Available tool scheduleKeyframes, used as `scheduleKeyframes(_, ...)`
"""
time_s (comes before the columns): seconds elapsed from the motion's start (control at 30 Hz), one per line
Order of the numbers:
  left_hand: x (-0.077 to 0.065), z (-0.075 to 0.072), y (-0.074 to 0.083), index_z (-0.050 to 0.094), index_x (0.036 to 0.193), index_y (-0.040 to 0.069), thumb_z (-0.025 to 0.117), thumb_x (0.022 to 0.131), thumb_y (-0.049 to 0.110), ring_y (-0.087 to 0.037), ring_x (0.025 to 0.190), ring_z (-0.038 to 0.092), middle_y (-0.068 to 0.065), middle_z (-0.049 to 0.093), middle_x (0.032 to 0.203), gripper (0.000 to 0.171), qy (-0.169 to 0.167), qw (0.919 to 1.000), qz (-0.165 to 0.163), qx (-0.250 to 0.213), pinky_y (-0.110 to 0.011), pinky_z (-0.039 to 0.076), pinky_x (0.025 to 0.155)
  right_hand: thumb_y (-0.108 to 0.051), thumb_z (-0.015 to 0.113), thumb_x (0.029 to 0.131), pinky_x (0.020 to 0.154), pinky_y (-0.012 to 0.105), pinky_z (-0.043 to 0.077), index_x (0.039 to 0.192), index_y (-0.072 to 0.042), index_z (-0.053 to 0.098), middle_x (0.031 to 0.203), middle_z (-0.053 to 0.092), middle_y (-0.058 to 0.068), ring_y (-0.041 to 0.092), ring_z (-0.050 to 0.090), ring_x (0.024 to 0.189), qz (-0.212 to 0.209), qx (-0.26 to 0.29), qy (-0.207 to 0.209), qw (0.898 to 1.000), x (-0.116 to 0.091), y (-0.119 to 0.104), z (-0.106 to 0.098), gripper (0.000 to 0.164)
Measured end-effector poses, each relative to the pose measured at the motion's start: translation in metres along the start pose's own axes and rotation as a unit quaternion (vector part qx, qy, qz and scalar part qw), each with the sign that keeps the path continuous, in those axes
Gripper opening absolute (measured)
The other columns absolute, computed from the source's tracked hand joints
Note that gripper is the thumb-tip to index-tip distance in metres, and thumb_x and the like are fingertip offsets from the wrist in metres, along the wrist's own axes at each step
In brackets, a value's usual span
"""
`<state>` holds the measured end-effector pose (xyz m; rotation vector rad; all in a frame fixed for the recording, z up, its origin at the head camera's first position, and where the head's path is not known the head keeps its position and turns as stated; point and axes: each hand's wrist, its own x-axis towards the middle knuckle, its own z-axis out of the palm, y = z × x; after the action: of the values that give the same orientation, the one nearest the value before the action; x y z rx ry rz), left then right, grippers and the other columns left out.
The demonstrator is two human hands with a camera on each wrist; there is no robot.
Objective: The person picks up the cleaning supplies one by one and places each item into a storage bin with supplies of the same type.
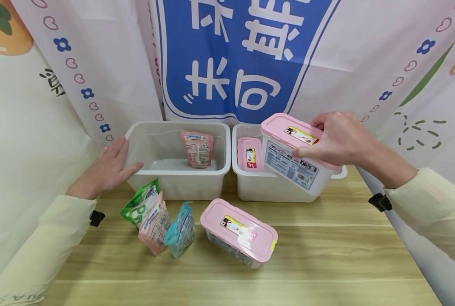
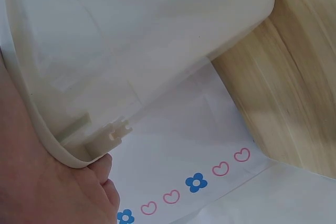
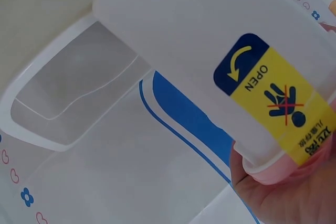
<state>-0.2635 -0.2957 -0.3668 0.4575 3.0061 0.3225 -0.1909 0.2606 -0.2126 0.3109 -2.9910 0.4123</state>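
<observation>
My right hand (image 1: 336, 138) grips a white box with a pink lid (image 1: 282, 159), thumb on the near side and fingers over the far side. The box is tilted above the right white bin (image 1: 275, 189); its yellow "OPEN" label (image 3: 265, 98) faces the right wrist camera. Another pink-lidded box (image 1: 244, 148) lies inside that bin. My left hand (image 1: 105, 168) rests at the left end of the left white bin (image 1: 181, 173), fingers extended and thumb apart along the rim. A pink pouch (image 1: 198, 149) stands inside the left bin.
In front of the left bin stand a green pouch (image 1: 138, 206), a pink pouch (image 1: 154, 225) and a blue pouch (image 1: 181, 231). Beside them on the wooden table (image 1: 327, 255) sits a third pink-lidded box (image 1: 239, 229). A printed cloth (image 1: 327, 72) hangs behind the bins.
</observation>
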Motion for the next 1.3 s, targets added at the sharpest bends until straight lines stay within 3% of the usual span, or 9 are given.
scheduleKeyframes(0.3,0.000,0.001,-0.001,-0.009,0.164,-0.006,0.033,0.108,0.063,-0.049,0.163,-0.007,-0.025,-0.019,0.174,0.099,0.003,1.0000,-0.001,-0.002,-0.068,-0.002,0.131,-0.066,0.084,0.077,0.058,0.031,0.056,0.123,0.002,0.067,0.094,0.076,0.017,0.022,0.071,0.070,0.016,-0.002,0.002,1.000,0.007,0.002,0.003,0.084)
scheduleKeyframes(0.53,-0.003,0.002,-0.002,-0.009,0.164,-0.006,0.034,0.108,0.063,-0.049,0.163,-0.008,-0.026,-0.019,0.174,0.099,0.005,1.0000,-0.005,-0.003,-0.068,-0.002,0.131,-0.064,0.083,0.079,0.057,0.033,0.061,0.127,0.002,0.067,0.095,0.077,0.019,0.023,0.074,0.067,0.045,0.027,-0.006,0.999,0.015,0.002,0.006,0.083)
scheduleKeyframes(1.3,0.000,0.000,0.001,-0.009,0.164,-0.007,0.034,0.108,0.064,-0.050,0.163,-0.005,-0.027,-0.017,0.174,0.099,0.002,1.0000,-0.006,-0.002,-0.067,-0.002,0.132,-0.071,0.079,0.078,0.052,0.029,0.058,0.110,-0.001,0.070,0.094,0.078,0.020,0.025,0.074,0.065,0.075,0.027,0.015,0.997,0.038,0.007,0.001,0.077)
